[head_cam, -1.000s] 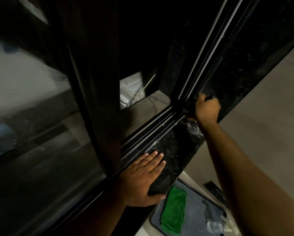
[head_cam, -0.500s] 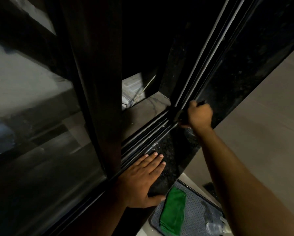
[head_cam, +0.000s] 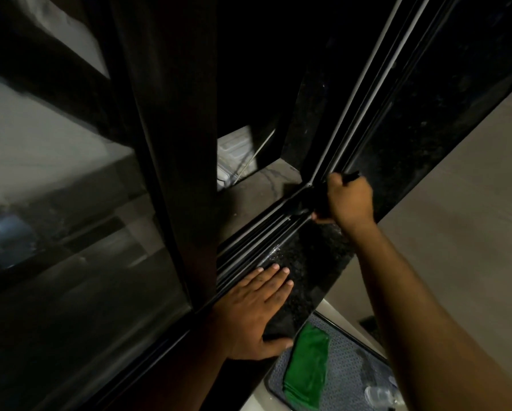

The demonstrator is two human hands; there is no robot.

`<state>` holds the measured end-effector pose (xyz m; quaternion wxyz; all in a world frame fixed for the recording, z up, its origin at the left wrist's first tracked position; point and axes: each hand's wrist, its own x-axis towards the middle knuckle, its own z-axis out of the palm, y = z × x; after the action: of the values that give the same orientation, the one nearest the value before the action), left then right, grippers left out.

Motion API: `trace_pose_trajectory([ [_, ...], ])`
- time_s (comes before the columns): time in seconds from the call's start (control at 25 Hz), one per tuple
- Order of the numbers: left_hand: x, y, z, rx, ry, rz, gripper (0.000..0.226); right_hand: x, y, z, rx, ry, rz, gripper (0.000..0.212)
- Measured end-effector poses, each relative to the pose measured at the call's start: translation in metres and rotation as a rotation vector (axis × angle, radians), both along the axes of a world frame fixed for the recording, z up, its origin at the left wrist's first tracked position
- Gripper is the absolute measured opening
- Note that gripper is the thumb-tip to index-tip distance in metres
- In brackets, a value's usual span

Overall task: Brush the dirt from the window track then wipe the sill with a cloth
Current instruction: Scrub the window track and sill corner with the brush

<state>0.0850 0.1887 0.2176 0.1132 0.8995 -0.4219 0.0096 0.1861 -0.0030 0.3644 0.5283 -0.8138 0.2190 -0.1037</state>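
Observation:
My right hand [head_cam: 348, 201] is closed around a dark brush [head_cam: 305, 203]; its handle end pokes out above my knuckles and its head rests in the corner of the window track [head_cam: 249, 247]. The black rails of the track run diagonally from lower left to upper right. My left hand [head_cam: 256, 311] lies flat, fingers spread, on the black speckled stone sill [head_cam: 311, 262] beside the track. A folded green cloth [head_cam: 308, 366] lies on a grey tray below the sill.
The grey dotted tray [head_cam: 349, 351] at the bottom right also carries a clear spray bottle [head_cam: 380, 394]. A dark sliding window frame [head_cam: 171, 143] stands left of the open gap, with glass further left. A beige wall [head_cam: 456, 218] fills the right.
My right hand with the brush has shifted a little to the left along the track toward the corner. My left hand has stayed flat on the sill.

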Motion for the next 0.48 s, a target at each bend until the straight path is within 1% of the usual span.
trace_pose_trajectory([
  [0.08,0.000,0.000,0.001,-0.006,0.005,0.001,0.091,-0.010,0.011,0.001,0.020,0.059,0.265,0.031],
  [0.16,-0.001,-0.001,0.001,-0.007,0.002,0.002,0.091,-0.021,0.028,-0.002,0.036,0.075,0.514,0.031],
  [0.2,-0.001,-0.001,0.001,-0.003,0.000,0.004,0.091,-0.023,0.029,-0.005,-0.006,0.081,0.609,0.030],
  [0.24,-0.001,-0.001,0.002,0.002,-0.003,0.002,0.091,-0.022,0.025,-0.005,-0.085,0.086,0.649,0.029],
  [0.28,0.000,0.000,0.001,0.006,-0.009,0.000,0.091,-0.015,0.017,-0.004,-0.200,0.089,0.625,0.028],
  [0.32,0.000,0.000,0.001,0.008,-0.015,0.000,0.091,-0.006,0.005,-0.001,-0.339,0.086,0.556,0.028],
  [0.4,0.000,0.000,0.003,0.022,-0.017,-0.003,0.091,0.016,-0.026,0.010,-0.592,0.038,0.371,0.032],
  [0.44,0.001,0.001,0.003,0.023,-0.015,-0.004,0.091,0.023,-0.037,0.015,-0.619,-0.003,0.297,0.032],
  [0.48,0.001,0.001,0.004,0.018,-0.011,-0.009,0.091,0.028,-0.041,0.015,-0.583,-0.041,0.249,0.032],
])
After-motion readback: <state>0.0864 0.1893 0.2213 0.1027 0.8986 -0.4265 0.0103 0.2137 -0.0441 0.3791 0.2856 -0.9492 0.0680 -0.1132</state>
